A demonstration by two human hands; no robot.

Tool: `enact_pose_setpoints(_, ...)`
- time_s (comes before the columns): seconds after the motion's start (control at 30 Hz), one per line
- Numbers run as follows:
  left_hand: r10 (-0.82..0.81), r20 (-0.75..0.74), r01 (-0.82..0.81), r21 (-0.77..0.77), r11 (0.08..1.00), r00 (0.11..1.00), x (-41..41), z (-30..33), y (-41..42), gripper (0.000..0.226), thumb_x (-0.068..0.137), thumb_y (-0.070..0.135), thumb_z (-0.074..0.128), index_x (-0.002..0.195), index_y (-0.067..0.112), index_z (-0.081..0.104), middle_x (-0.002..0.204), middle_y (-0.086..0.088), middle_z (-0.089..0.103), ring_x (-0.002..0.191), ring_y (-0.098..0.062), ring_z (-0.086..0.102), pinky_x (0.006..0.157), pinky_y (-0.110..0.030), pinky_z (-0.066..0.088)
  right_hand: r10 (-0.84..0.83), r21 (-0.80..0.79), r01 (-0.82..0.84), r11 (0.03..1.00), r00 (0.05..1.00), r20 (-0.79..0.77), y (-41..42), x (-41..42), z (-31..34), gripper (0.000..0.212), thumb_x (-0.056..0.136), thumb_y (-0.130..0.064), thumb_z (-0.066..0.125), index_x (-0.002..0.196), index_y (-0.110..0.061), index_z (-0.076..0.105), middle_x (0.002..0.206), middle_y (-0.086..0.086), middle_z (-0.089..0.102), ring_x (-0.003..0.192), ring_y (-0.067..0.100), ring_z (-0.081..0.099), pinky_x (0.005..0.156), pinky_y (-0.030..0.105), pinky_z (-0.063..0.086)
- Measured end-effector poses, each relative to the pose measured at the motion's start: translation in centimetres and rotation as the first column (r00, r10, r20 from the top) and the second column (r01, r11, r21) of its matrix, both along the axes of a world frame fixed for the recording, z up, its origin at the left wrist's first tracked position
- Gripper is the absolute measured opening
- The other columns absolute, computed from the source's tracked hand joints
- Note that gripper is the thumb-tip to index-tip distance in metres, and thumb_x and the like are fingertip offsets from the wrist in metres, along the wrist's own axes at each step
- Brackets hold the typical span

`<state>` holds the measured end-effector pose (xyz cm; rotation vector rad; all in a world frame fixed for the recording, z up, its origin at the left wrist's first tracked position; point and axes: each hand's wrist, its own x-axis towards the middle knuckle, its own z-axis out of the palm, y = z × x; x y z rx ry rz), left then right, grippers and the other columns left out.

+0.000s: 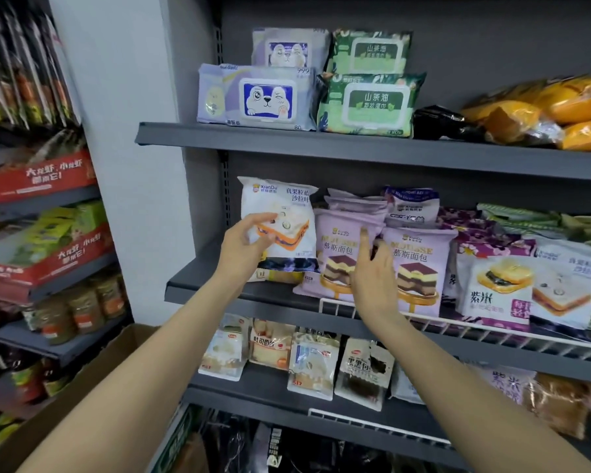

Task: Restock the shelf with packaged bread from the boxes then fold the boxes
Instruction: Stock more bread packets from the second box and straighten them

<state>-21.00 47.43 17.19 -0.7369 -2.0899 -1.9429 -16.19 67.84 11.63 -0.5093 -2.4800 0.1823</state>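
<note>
Nearest, an unfolded cardboard box (pixel 93 380) sits low left. The left hand (pixel 244 238) pinches a white bread pack (pixel 280 227) at the shelf's (pixel 219 288) left end; the right hand (pixel 372 268), fingers spread, steadies purple packs (pixel 338 247). Stocking seems underway, folding undone.

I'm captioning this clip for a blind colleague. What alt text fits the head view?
A person's left hand holds a white bread pack upright at the left end of a grey middle shelf, while the open right hand rests against purple bread packs beside it. Wet wipes sit on the shelf above; a cardboard box stands lower left.
</note>
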Motion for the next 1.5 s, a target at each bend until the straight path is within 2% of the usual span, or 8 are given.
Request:
enact_pose_setpoints(0.13,-0.048,0.043,0.048,-0.006,0.999,0.998,0.2,-0.1,-0.6,0.024,0.09,0.006,0.059,0.107,0.022,0.064,0.111,0.009,0.061,0.111,-0.014,0.056,0.082,-0.017,0.049,0.034,0.253,-0.04,0.967,0.999,0.029,-0.4,-0.2,-0.1,0.075,0.067,0.011,0.068,0.134,-0.013,0.046,0.134,0.019,0.043,0.118,0.036,0.046,0.089,0.041,0.046)
enact_pose_setpoints(0.27,-0.112,0.067,0.114,-0.025,0.993,0.991,0.9,0.1,-0.6,0.025,0.091,0.009,0.059,0.11,0.024,0.065,0.118,0.004,0.059,0.103,-0.006,0.059,0.068,-0.007,0.049,0.235,-0.159,-0.242,0.957,0.97,-0.062,-0.8,0.4,1.5,0.041,0.093,-0.009,0.051,0.134,-0.015,0.047,0.135,0.011,0.04,0.123,0.026,0.04,0.099,0.034,0.038)
enact_pose_setpoints(0.43,-0.274,0.089,0.276,-0.015,0.961,0.958,2.3,0.8,2.5,0.026,0.09,0.01,0.061,0.109,0.028,0.066,0.12,0.009,0.058,0.104,-0.001,0.056,0.076,-0.007,0.048,0.323,-0.779,-0.495,0.385,0.863,-0.389,-0.9,4.1,5.7,0.03,0.097,-0.041,0.046,0.117,-0.021,0.055,0.117,-0.001,0.064,0.109,0.014,0.06,0.093,0.031,0.049)
enact_pose_setpoints(0.77,-0.561,-0.061,0.542,-0.189,0.819,0.826,11.5,2.3,17.9,0.075,0.087,0.007,0.064,0.145,0.031,0.023,0.138,0.012,0.034,0.127,-0.016,0.043,0.101,-0.039,0.045,0.002,-0.714,-0.454,0.533,0.845,-0.535,10.1,16.9,6.6,0.023,0.094,-0.017,0.056,0.117,-0.015,0.057,0.115,0.001,0.065,0.104,0.013,0.062,0.089,0.024,0.05)
enact_pose_setpoints(0.97,-0.589,-0.132,0.54,-0.28,0.794,0.797,19.6,2.2,31.3,0.093,0.081,0.017,0.072,0.149,0.028,0.01,0.142,0.021,0.022,0.123,0.005,0.029,0.08,0.003,0.032,-0.132,-0.737,-0.377,0.56,0.838,-0.529,22.2,25.3,6.3,0.03,0.094,-0.014,0.053,0.123,-0.009,0.054,0.115,0.003,0.063,0.097,0.011,0.06,0.079,0.019,0.049)
enact_pose_setpoints(1.1,-0.562,-0.15,0.51,-0.283,0.812,0.813,24.2,1.6,40.3,0.105,0.073,0.028,0.079,0.15,0.026,0.009,0.155,0.007,0.019,0.137,-0.008,0.027,0.102,-0.02,0.029,-0.145,-0.742,-0.329,0.585,0.857,-0.495,31.2,29.7,6.1,0.033,0.089,-0.014,0.052,0.122,-0.01,0.055,0.116,0.001,0.062,0.107,0.016,0.057,0.087,0.023,0.048)
enact_pose_setpoints(1.37,-0.518,-0.152,0.419,-0.419,0.805,0.842,30.2,2.1,58.3,0.107,0.075,0.008,0.073,0.148,0.037,0.0,0.15,-0.009,0.019,0.113,-0.019,0.048,0.07,-0.013,0.045,-0.244,-0.761,-0.223,0.609,0.861,-0.447,49.6,35.6,5.9,0.033,0.085,-0.003,0.043,0.116,0.0,0.054,0.119,0.013,0.058,0.101,0.02,0.051,0.086,0.034,0.04)
enact_pose_setpoints(1.5,-0.368,-0.301,0.083,-0.665,0.743,0.88,31.0,1.9,64.8,0.108,0.074,0.022,0.074,0.147,0.043,-0.002,0.155,-0.014,-0.002,0.143,-0.037,0.012,0.112,-0.049,0.028,-0.362,-0.793,-0.191,0.579,0.811,-0.459,56.3,35.9,4.5,0.018,0.087,-0.002,0.038,0.097,-0.006,0.052,0.09,0.005,0.054,0.086,0.019,0.046,0.073,0.033,0.036)
